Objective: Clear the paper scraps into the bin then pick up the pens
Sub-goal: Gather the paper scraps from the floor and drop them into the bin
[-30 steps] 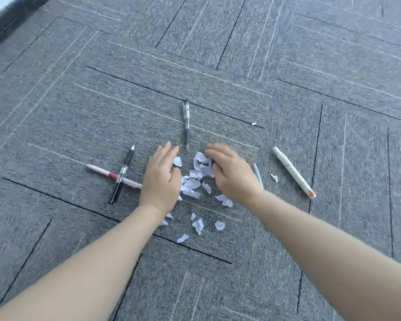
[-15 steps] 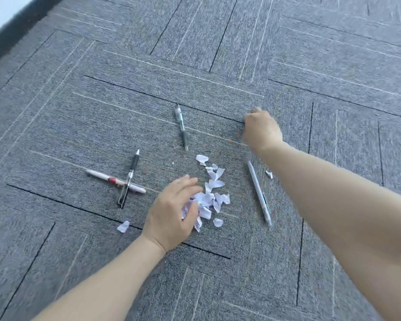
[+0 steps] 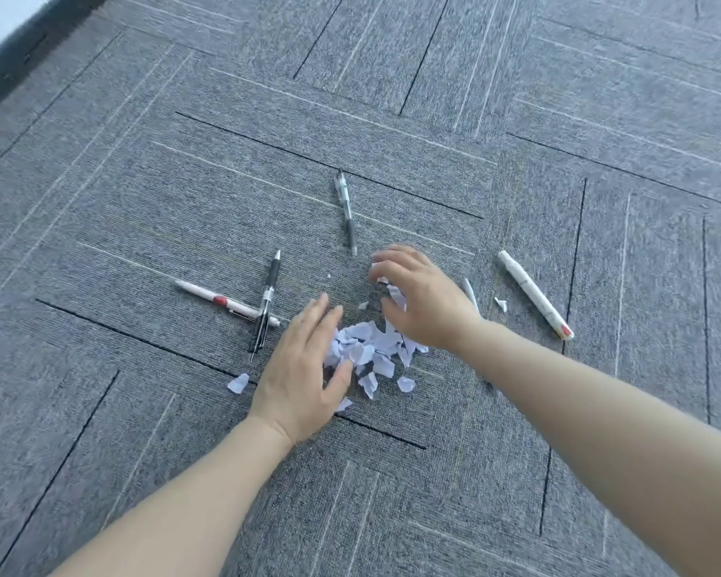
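Note:
A heap of white paper scraps [image 3: 371, 351] lies on the grey carpet between my hands. My left hand [image 3: 298, 368] rests flat at the heap's left side, fingers apart. My right hand [image 3: 421, 299] hovers over the heap's far side with fingers curled and spread, touching some scraps. One stray scrap [image 3: 238, 383] lies left of my left hand, another [image 3: 501, 304] to the right. A black pen [image 3: 266, 301] crosses a white and red pen [image 3: 225, 304]. A clear pen [image 3: 345, 210] lies farther off. A white pen [image 3: 533, 293] lies at the right. A grey pen [image 3: 469, 291] is partly hidden by my right wrist.
Grey carpet tiles [image 3: 392, 493] with dark and light lines cover the floor. A dark skirting strip [image 3: 13, 64] runs along the wall at the top left. No bin is in view.
My right hand has come back from the far right to the heap. The left hand has slid to the heap's left side, and the scraps lie more tightly bunched.

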A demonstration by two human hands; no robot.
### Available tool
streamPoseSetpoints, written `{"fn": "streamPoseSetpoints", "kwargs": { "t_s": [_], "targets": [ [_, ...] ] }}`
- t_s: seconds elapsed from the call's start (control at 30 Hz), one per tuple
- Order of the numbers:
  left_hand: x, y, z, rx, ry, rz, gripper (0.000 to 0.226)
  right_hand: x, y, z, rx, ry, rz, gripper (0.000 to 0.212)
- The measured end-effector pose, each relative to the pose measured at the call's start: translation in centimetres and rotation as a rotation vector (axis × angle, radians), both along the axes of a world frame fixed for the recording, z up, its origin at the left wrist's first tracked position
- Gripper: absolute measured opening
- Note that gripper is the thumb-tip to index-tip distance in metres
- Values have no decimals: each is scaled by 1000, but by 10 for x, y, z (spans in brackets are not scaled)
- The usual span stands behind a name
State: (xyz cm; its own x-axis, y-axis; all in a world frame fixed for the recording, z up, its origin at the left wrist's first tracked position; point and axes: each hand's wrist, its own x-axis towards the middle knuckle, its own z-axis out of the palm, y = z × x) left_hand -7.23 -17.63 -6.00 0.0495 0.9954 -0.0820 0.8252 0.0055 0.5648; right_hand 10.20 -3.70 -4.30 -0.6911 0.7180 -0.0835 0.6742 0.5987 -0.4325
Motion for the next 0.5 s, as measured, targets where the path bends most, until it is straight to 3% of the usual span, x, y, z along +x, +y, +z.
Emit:
{"fn": "streamPoseSetpoints", "kwargs": {
  "t_s": [0.1, 0.23, 0.33, 0.4, 0.5],
  "targets": [
    [3, 16, 2, -19, 0, 24, 68, 3, -16, 2, -152, -12, -39, 49],
    [6, 22, 4, -37, -22, -76, 59, 26, -46, 13, -84, 106, 9, 39],
    [5, 11, 6, -19, -67, -159, 53, 62, -43, 17, 102, 201, -349, 31],
    [4, 3, 3, 14, -85, -104, 50, 86, -32, 17, 112, 105, -570, 31],
    [5, -7, 1, 56, -61, 8, 51, 108, -22, 11, 5, -114, -680, 27]
  ]
}}
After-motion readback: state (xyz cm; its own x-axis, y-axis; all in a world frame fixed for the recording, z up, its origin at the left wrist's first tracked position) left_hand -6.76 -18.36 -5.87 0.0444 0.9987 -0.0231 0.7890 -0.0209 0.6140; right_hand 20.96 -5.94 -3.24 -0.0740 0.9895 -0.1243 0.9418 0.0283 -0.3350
